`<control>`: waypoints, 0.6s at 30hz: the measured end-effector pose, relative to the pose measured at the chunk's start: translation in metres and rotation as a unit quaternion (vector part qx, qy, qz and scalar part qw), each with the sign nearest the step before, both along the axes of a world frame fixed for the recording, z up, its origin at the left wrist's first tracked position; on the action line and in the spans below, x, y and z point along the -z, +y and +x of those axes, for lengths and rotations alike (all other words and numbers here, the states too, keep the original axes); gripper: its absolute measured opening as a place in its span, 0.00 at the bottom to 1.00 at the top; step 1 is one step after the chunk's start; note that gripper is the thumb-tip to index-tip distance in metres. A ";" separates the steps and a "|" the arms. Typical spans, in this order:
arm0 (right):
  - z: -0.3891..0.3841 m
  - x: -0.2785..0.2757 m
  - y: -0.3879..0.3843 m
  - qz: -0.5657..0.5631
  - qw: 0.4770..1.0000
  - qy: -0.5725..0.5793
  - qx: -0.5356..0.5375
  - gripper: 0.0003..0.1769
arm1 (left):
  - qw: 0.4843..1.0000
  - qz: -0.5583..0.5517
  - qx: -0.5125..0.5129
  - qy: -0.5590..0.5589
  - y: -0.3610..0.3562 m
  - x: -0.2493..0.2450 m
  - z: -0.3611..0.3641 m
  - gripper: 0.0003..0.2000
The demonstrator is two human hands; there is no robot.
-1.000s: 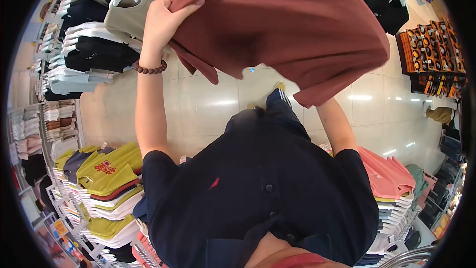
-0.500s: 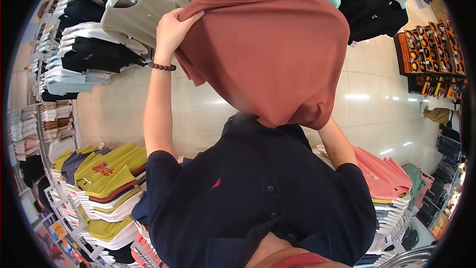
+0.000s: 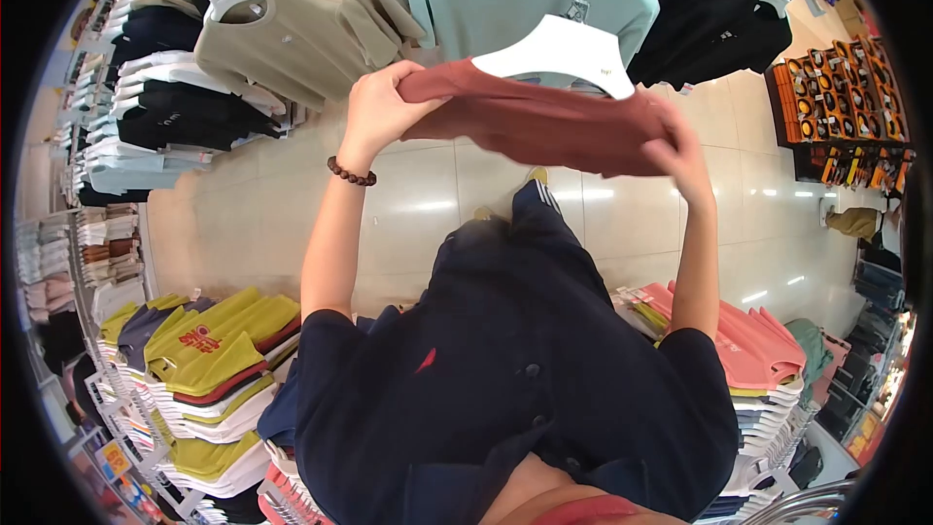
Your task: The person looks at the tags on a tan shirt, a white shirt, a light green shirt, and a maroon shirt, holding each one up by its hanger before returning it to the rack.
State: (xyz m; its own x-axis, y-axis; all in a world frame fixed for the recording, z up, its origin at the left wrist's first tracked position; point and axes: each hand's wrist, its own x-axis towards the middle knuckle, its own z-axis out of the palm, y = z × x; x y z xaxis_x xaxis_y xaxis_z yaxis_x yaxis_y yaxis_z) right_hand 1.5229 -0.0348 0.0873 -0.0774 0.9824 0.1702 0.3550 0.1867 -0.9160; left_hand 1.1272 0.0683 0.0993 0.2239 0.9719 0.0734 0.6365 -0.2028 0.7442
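Observation:
A brick-red shirt [image 3: 544,126] hangs from a white hanger [image 3: 569,49] in front of my chest, its cloth seen foreshortened from above. My left hand [image 3: 386,109] is closed on the shirt at its left shoulder, thumb on top; a brown beaded bracelet circles that wrist. At the opposite shoulder, my right hand [image 3: 682,151] grips the cloth, slightly blurred by motion. The hanger's metal hook [image 3: 579,0] points up, overlapping a mint-green shirt [image 3: 515,0] behind it.
Beige shirts [image 3: 301,34] hang at upper left and black shirts [image 3: 714,34] at upper right. Yellow-green shirts [image 3: 219,335] are racked at lower left, pink ones [image 3: 753,340] at lower right. An orange display rack [image 3: 841,102] stands right, beyond the tiled floor [image 3: 437,194].
My right hand has come up from the shirt's lower edge to its right shoulder. The shirt and hanger have come down and tilted, showing more hanger; my left hand has shifted right and down.

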 end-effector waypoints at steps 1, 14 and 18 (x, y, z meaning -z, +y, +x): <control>-0.013 -0.012 0.003 -0.050 0.997 -0.063 -0.018 0.26 | 0.999 0.019 0.013 0.028 0.001 0.003 -0.001 0.17; -0.164 0.042 -0.029 -0.097 0.986 0.132 -0.001 0.30 | 0.858 -0.192 -0.020 -0.476 -0.121 0.071 0.095 0.33; -0.203 0.036 -0.047 0.080 0.997 -0.016 0.013 0.36 | 0.871 -0.163 -0.046 -0.462 -0.099 0.064 0.094 0.27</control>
